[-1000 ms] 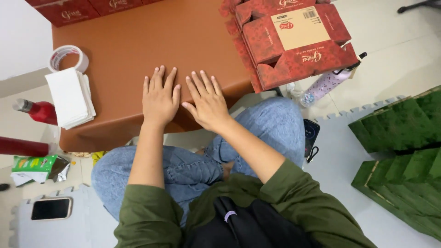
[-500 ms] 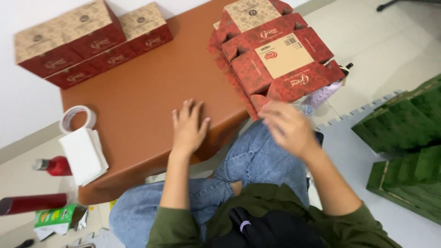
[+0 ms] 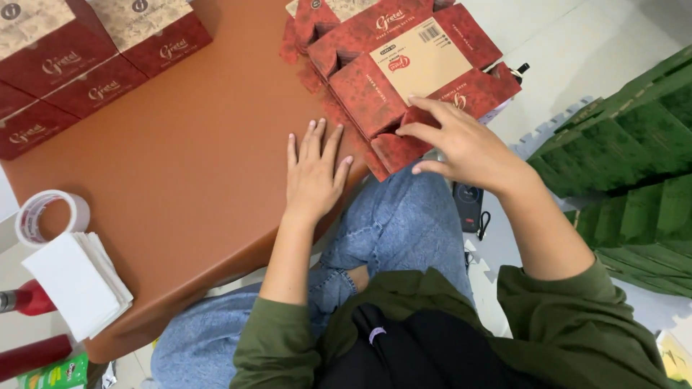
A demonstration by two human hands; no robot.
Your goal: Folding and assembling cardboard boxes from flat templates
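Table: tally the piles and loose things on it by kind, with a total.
Piles of made-up red boxes: 1
Piles of flat red cartons: 1
Piles of white sheets: 1
Tape rolls: 1
Total: 4

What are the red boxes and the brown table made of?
The flat red box under the right hand looks like thin printed cardboard: it has creased flaps and a matte patterned face. The brown table under the left hand looks smooth with a faint sheen and rounded edge, perhaps laminate or vinyl; I cannot tell which.
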